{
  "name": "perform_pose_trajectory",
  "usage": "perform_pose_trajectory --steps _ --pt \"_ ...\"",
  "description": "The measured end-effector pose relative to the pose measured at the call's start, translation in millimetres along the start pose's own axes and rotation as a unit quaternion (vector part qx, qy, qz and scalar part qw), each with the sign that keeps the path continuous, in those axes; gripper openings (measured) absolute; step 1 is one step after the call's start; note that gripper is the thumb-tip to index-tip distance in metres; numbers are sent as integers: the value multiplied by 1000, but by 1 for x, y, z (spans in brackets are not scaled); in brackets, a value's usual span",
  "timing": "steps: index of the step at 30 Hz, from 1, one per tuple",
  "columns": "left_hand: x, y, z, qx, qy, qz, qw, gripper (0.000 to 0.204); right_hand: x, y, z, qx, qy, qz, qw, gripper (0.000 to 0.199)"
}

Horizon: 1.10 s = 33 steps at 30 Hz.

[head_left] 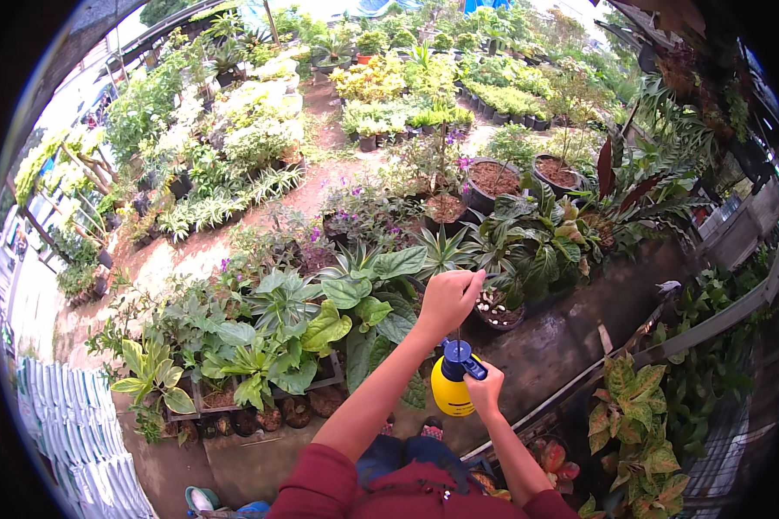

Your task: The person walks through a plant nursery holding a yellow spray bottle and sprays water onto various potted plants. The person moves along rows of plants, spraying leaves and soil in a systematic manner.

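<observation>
A yellow pressure spray bottle (451, 394) with a blue top is held upright in front of my body. My right hand (486, 387) is wrapped round its blue handle, on the bottle's right side. Directly above the top, my left hand (448, 301) is closed in a fist. A thin pump rod (459, 333) rises from the blue top toward that fist, whose grip hides the knob. Broad-leaved potted plants (327, 327) stand to the left of the bottle. A pot with white pebbles (499, 310) is just beyond my left hand.
Small pots (269, 414) line the near edge of the left plant bed. Large soil-filled pots (494, 179) stand farther off. On the right are a metal rail (701, 323) and mottled-leaf plants (636, 415). Stacked white-blue sacks (74, 432) lie at left. My feet are on a concrete path (571, 336).
</observation>
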<state>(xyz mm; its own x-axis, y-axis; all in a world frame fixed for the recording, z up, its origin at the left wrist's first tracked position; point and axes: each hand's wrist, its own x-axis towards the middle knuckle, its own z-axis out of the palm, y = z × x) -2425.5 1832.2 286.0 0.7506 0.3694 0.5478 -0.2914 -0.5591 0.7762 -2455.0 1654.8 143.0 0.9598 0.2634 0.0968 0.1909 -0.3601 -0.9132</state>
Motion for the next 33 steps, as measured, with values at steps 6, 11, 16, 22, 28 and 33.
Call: perform_pose_trajectory --steps 6,11,16,22,28,33 --pt "0 32 -41 -35 -35 41 998 36 12 -57 10 45 -13 -79 996 11" --pt "-48 -16 -45 -35 -62 8 997 31 14 -92 27 28 -35 -120 992 12" --pt "-79 -60 -44 39 -46 -61 996 31 11 -66 43 -63 -108 -80 989 15" --pt "-108 -79 -53 71 -15 -101 992 29 5 -51 61 -90 -150 -91 980 18" --pt "-75 -69 -72 84 29 -53 995 28 11 -79 83 -50 -98 -107 988 19" --pt "-82 -67 -82 98 41 -43 993 25 10 -75 93 -72 -121 -140 980 17"
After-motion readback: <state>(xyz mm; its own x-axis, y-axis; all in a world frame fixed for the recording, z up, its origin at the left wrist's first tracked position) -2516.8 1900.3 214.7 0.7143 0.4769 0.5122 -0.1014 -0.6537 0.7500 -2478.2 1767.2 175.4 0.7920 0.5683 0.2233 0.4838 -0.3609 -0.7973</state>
